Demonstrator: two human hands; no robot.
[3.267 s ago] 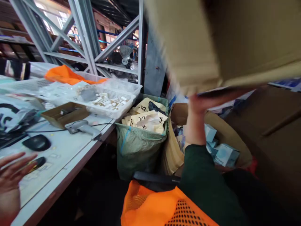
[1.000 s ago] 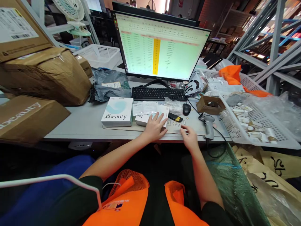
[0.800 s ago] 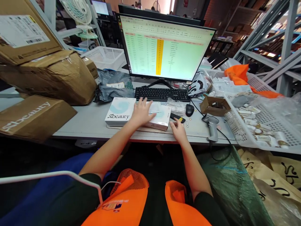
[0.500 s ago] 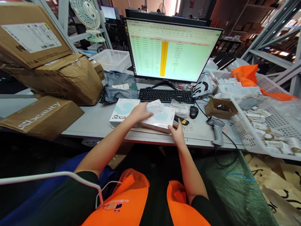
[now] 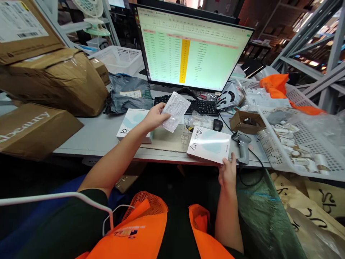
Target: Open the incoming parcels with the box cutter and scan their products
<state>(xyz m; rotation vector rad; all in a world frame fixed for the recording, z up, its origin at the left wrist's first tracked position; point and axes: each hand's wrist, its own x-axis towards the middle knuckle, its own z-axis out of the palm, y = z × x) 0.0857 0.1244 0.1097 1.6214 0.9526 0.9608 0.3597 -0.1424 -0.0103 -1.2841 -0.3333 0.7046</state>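
Observation:
My left hand (image 5: 156,117) pinches a flat, pale printed packet (image 5: 175,110), raised above the desk in front of the keyboard. My right hand (image 5: 228,173) grips the lower right corner of a white box (image 5: 209,144) with a pale blue shape and "sbeauty" lettering. That box is tilted at the desk's front edge, left of the scanner. A second white box (image 5: 132,124) of the same look lies on the desk to the left, partly behind my left forearm. Between the two boxes a flat cardboard sheet (image 5: 172,141) shows on the desk.
A barcode scanner (image 5: 244,148) with a cable, a mouse (image 5: 217,125) and a small open brown box (image 5: 247,122) are on the right. Beyond them stands a white basket (image 5: 272,144) of small items. Brown cartons (image 5: 64,84) crowd the left; a monitor (image 5: 188,46) stands behind the keyboard (image 5: 202,107).
The white box in my right hand has moved right, away from the other box. My left hand has lifted the packet off it and turned the printed side into view. The head view has shifted slightly.

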